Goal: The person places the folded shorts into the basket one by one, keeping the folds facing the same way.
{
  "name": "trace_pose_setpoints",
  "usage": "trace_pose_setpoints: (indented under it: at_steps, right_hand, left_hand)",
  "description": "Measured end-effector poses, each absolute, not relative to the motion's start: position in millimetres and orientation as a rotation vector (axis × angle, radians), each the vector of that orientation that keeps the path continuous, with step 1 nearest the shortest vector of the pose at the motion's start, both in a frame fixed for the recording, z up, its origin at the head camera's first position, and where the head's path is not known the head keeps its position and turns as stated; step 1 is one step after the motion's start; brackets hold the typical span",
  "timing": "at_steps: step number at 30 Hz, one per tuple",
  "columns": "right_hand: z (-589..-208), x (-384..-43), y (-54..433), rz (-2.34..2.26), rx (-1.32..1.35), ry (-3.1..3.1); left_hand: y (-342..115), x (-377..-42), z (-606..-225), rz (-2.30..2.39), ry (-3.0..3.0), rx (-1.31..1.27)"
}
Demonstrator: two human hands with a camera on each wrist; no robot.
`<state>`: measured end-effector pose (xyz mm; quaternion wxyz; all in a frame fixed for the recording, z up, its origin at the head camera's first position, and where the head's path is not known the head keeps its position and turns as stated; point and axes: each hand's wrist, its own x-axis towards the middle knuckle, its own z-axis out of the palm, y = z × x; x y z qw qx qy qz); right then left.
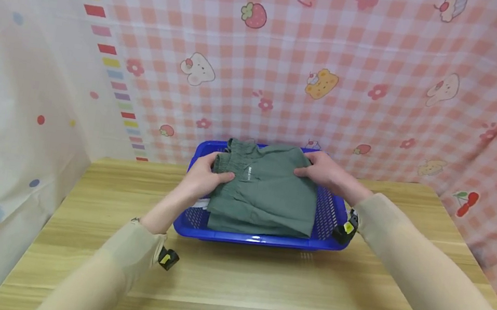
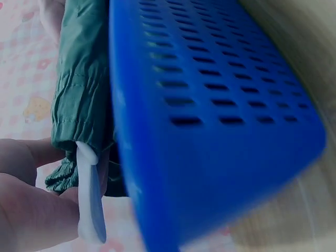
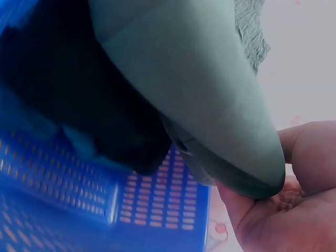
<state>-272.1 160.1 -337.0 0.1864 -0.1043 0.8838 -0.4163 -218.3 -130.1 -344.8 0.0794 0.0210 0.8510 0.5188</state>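
Observation:
Folded green shorts (image 1: 273, 195) with a gathered elastic waistband and small white lettering lie over a blue plastic basket (image 1: 261, 240). My left hand (image 1: 200, 177) pinches the waistband side, thumb on top and fingers beneath. At the opposite far corner my right hand (image 1: 328, 175) pinches the fabric between thumb and fingers. A white flat strip (image 2: 92, 205) hangs from the cloth beside my left fingers in the left wrist view. In the right wrist view the shorts' edge bends up from the basket, with darker cloth (image 3: 79, 89) under it.
The slotted basket stands on a wood-grain table (image 1: 231, 283), close to a pink checked cloth backdrop (image 1: 282, 112). White printed cloth (image 1: 18, 77) hangs along the left side. Black wrist cameras (image 1: 167, 258) sit below both cuffs, the right one overlapping the basket's corner.

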Motion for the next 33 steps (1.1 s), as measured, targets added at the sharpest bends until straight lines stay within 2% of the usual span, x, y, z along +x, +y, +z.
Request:
trace_pose_setpoints:
  at_steps: [8,19,24,33]
  right_hand:
    - [-332,-273,176,-1.159,-0.313,2.527]
    - [-341,-275,159,-1.074,-0.358,2.49]
    - [-347,-272,161,-0.901,-0.459,2.62]
    - [-340,-252,169,-0.762,-0.5,2.704]
  left_hand:
    - [-115,-220,-340,1.493,2.574,0.097]
    - [-128,-221,-358,1.219,2.686,-0.03]
    - [-131,-220,-366,1.037,2.758,-0.002]
    - [-142,-215,-366,1.062,2.795,0.132]
